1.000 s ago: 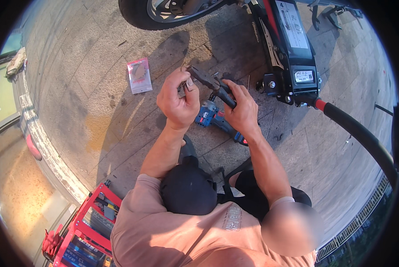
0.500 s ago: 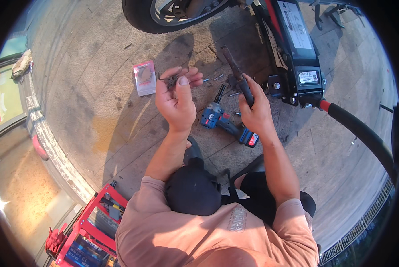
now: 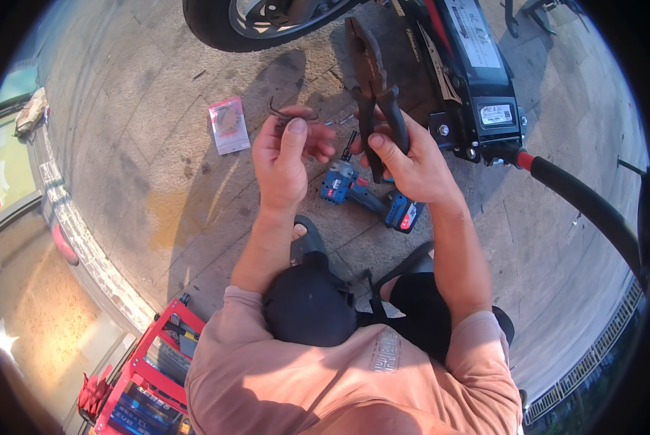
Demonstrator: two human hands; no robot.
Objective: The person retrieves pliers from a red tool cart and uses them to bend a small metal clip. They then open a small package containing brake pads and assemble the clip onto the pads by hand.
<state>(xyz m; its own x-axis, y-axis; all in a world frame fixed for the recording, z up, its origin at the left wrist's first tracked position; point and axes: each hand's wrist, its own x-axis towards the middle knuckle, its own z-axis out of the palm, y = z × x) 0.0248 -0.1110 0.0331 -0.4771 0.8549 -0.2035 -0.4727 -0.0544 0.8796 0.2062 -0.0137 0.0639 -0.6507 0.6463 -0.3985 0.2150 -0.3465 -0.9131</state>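
Up in front of me, my left hand (image 3: 283,168) pinches a small dark metal piece with curved wire ends (image 3: 280,114) between thumb and fingers. Its exact kind is too small to tell. My right hand (image 3: 420,165) is closed around the handles of dark, worn pliers (image 3: 368,61), whose jaws point away from me and look closed. The two handles are spread apart, one under my thumb. Below and between my hands, a blue and black cordless impact wrench (image 3: 339,183) lies on the paving, its battery end partly near my right wrist.
A clear packet with a pink top (image 3: 228,127) lies left of my hands. Ahead is a wheel with a black tyre (image 3: 216,36). A black floor jack (image 3: 477,80) with a long handle (image 3: 586,196) stands at right. At lower left sits a red rack (image 3: 147,370).
My right hand has turned the pliers, so their flat side and both handles show, and raised them slightly. The fingers of my left hand have curled in around the metal piece.
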